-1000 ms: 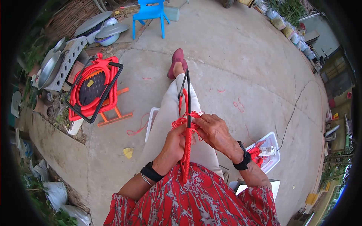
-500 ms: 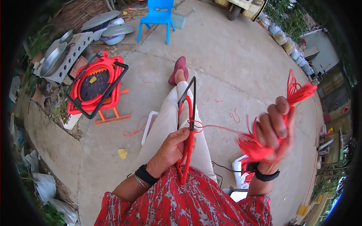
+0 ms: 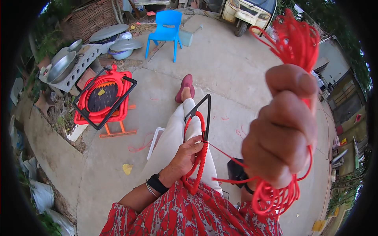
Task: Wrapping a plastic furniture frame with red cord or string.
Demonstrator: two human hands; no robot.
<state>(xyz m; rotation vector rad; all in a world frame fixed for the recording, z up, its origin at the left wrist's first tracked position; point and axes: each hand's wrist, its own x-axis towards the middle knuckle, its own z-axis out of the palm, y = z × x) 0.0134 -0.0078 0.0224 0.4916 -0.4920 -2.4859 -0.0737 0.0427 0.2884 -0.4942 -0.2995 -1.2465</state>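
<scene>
Clutching red cord (image 3: 301, 45) aloft, right hand (image 3: 280, 128) is fisted; left hand (image 3: 182, 158) clamps fingers on red-wrapped frame (image 3: 202, 158)

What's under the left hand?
Red cord wrapping on a black frame shows beside the left hand, with pale trousers beneath. Whatever the hand itself covers can't be seen.

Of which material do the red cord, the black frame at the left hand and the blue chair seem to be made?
Red cord: probably synthetic fibre, faintly glossy; thin, flexible loops. Black frame: perhaps painted metal, rather smooth; slim bars with a tight bend. Blue chair: likely moulded plastic, smooth; even colour, rounded edges.
</scene>
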